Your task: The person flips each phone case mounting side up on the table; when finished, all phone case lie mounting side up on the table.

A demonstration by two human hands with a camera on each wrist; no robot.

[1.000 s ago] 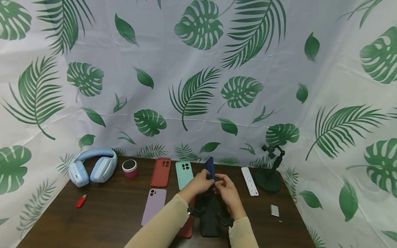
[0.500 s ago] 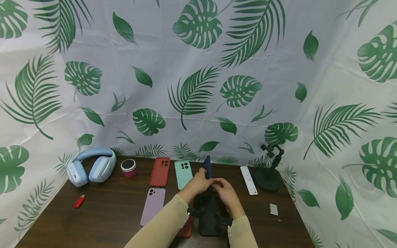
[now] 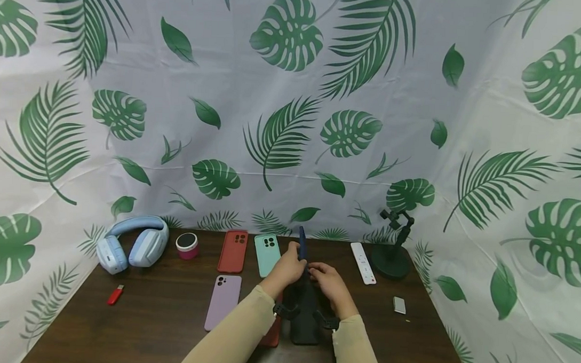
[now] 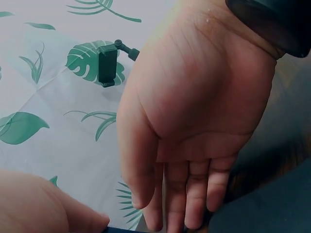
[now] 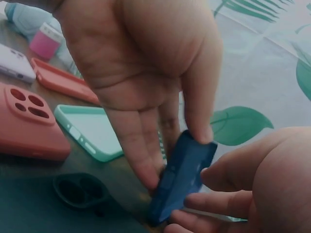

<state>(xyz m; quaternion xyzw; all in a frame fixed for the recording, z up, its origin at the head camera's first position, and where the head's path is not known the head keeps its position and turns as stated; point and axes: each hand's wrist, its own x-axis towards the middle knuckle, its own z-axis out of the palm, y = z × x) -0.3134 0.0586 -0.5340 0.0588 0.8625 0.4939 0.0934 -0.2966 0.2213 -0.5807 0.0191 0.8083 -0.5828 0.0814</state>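
Observation:
A blue phone case (image 3: 302, 244) is held up above the table, nearly edge-on in the head view. My left hand (image 3: 289, 265) grips its left side; in the right wrist view the left thumb is on the top end of the case (image 5: 180, 177) and the fingers lie along its side. With thumb and fingertips, my right hand (image 3: 331, 284) pinches its near right edge. Below the hands lie a dark phone case (image 3: 305, 323) and a red one (image 3: 272, 333), partly covered by the left arm. A mint phone case (image 3: 267, 254) lies behind the left hand.
A red phone case (image 3: 232, 252), a lilac one (image 3: 222, 303), a pink-and-white jar (image 3: 188, 246), blue headphones (image 3: 147, 247) and a red USB stick (image 3: 115, 294) lie left. Right are a white remote (image 3: 363, 263), a black stand (image 3: 391, 261) and a small silver piece (image 3: 399, 305).
The blue phone case has turned from showing its back to nearly edge-on and shifted slightly left with my left hand. My right fingers have moved a little left along with it.

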